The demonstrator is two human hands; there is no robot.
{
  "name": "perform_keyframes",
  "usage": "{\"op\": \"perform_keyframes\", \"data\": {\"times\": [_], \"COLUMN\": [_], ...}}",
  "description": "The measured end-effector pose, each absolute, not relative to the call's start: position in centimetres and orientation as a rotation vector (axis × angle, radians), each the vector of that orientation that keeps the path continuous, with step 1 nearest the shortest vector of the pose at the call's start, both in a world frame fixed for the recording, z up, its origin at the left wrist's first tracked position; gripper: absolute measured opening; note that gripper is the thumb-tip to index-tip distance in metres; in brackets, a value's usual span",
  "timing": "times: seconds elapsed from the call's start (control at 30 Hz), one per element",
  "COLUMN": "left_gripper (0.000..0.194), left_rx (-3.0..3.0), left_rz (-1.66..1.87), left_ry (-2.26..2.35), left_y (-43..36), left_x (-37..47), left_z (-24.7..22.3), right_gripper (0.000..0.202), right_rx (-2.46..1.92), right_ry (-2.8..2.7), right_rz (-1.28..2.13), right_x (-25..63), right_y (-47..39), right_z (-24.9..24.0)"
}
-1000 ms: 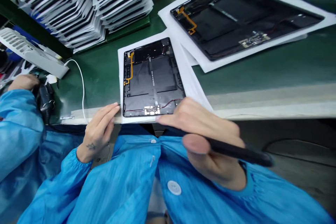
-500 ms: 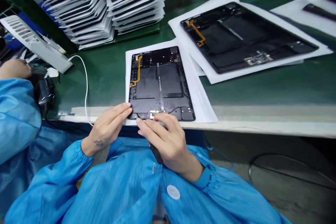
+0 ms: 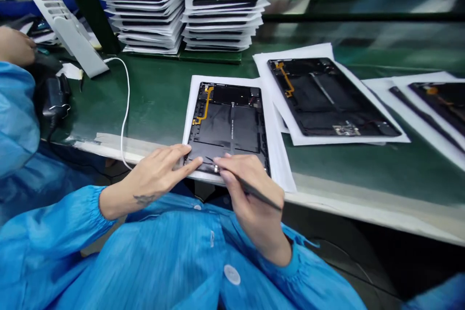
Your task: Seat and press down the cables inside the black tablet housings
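Note:
A black tablet back housing [image 3: 218, 128] lies flat on white paper [image 3: 285, 169] at the bench edge, an orange flex cable [image 3: 208, 106] along its upper left. My left hand [image 3: 158, 172] is open, its outstretched fingertips resting on the housing's lower left corner and the thumb reaching over the bottom strip. Between the fingers of my right hand [image 3: 254, 203] are dark tweezers [image 3: 259, 193], held slantwise, with the pointed tip over the lower part of the housing near the left thumb. My right hand covers the housing's lower right area.
Another open housing [image 3: 334, 101] lies on paper to the right, with a further one [image 3: 441, 101] beyond. Paper-layered stacks [image 3: 148, 14] stand at the back. A white slotted device [image 3: 72, 38] with a white cable [image 3: 127, 97] is at left, near another person's sleeve [image 3: 16, 116].
The camera view has shifted. My right hand has turned, so the tweezers now slant toward the lower right and their tip is farther up the housing. The left thumb has spread away from the fingers.

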State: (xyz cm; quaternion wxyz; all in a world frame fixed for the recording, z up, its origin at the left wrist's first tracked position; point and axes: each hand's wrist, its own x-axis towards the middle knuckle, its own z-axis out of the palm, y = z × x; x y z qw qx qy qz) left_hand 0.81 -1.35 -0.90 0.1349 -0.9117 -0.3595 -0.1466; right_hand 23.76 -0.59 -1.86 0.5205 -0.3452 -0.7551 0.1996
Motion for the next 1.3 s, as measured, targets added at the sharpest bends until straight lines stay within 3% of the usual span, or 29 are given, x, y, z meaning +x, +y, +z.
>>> {"op": "perform_keyframes", "data": {"times": [0.27, 0.53, 0.73, 1.07, 1.3], "left_gripper": [0.04, 0.031, 0.033, 0.028, 0.036], "left_rx": [-2.584, -2.551, -2.678, -2.603, -2.678], "left_rz": [-0.437, -0.493, -0.813, -0.62, -0.678], "left_ry": [-1.058, -1.001, -0.945, -0.933, -0.896], "left_y": [-1.5, -1.2, -0.8, -0.9, -0.3], "left_x": [2.0, 1.9, -0.4, 0.7, 0.9], "left_z": [-0.9, -1.0, -2.1, -0.6, -0.5], "right_gripper": [0.018, 0.016, 0.017, 0.016, 0.016], "right_rx": [-0.885, -0.826, -0.796, -0.907, -0.952], "right_ry": [-1.934, -2.015, -2.06, -2.071, -2.042], "right_rz": [0.752, 0.725, 0.719, 0.651, 0.57], "right_x": [22.2, 22.2, 22.1, 25.6, 26.1], "right_y": [1.7, 1.5, 1.6, 0.7, 0.2], "right_z": [-0.4, -0.1, -0.1, 0.8, 0.8]}}
